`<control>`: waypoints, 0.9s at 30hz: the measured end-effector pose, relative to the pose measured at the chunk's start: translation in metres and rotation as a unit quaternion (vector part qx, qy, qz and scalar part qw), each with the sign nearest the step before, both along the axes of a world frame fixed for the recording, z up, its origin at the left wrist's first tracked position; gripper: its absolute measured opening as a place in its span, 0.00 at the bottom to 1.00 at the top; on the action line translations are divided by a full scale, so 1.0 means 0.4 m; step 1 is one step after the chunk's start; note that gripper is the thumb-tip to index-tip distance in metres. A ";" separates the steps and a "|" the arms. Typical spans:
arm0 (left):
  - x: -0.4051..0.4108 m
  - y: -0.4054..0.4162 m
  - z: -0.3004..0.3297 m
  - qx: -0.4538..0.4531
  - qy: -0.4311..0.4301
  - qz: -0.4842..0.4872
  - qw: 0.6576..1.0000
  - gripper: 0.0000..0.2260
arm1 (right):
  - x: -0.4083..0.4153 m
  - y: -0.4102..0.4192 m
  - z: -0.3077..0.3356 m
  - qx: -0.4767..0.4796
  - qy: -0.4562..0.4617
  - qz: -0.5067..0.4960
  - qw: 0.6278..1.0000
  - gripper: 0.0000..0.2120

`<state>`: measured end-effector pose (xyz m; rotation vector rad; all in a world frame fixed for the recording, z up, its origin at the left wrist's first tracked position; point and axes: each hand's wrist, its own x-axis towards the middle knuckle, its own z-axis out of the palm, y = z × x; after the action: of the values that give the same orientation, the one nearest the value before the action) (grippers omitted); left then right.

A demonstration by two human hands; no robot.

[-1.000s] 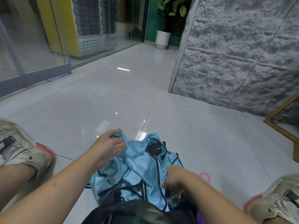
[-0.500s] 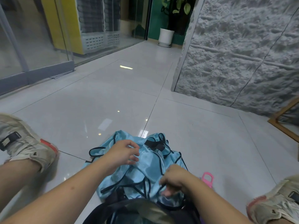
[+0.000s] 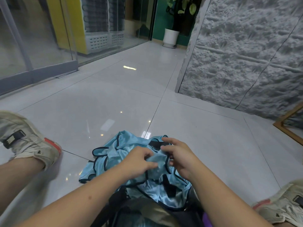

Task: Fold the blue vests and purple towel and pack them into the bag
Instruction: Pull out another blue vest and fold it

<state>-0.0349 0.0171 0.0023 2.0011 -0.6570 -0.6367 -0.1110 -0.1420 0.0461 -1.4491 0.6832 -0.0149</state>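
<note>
Since half a sec earlier both hands had come together over the heap: the left hand (image 3: 141, 159) had slid right and the right hand (image 3: 177, 154) had lifted up and fwd off the near edge. They met at one raised fold of the shiny light-blue vests with dark piping (image 3: 124, 154). Left hand's fingers were curled, pinching that fold; right hand's thumb and fingers were bent round the same bunch from the other side, index finger stretched out above it.

The vests lay crumpled on the glossy grey tiled floor (image 3: 114, 104), just beyond the dark, open bag (image 3: 144, 212) at the bottom edge, their near part draped over its rim. A sliver of purple towel (image 3: 207, 218) showed beside the bag, under the right forearm.

Worn off-white sneakers sat either side: left sneaker (image 3: 27, 141) w/ red heel trim, right sneaker (image 3: 282, 207) at the lower corner. Ahead stood a rough grey textured wall (image 3: 246, 54), a wooden frame (image 3: 288, 123) at its foot, glass partition (image 3: 32, 38) at left, and a white pot w/ a leafy plant (image 3: 171, 36) far back.
</note>
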 end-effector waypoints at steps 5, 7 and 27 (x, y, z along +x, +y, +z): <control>0.018 0.007 0.044 -0.060 0.022 0.056 0.996 0.15 | -0.015 -0.018 0.027 -0.031 -0.022 0.073 0.997 0.26; 0.021 0.007 0.074 -0.082 0.014 0.060 0.995 0.15 | -0.023 -0.017 0.036 -0.036 -0.031 0.125 0.991 0.32; 0.072 0.193 -0.126 0.338 -0.148 -0.012 0.929 0.27 | -0.020 -0.060 0.082 -0.128 -0.166 -0.003 0.978 0.08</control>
<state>-0.0062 0.0945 -0.0482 2.7759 -0.6973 -0.6355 -0.1189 -0.1661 0.0788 -1.6424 0.4212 -0.3536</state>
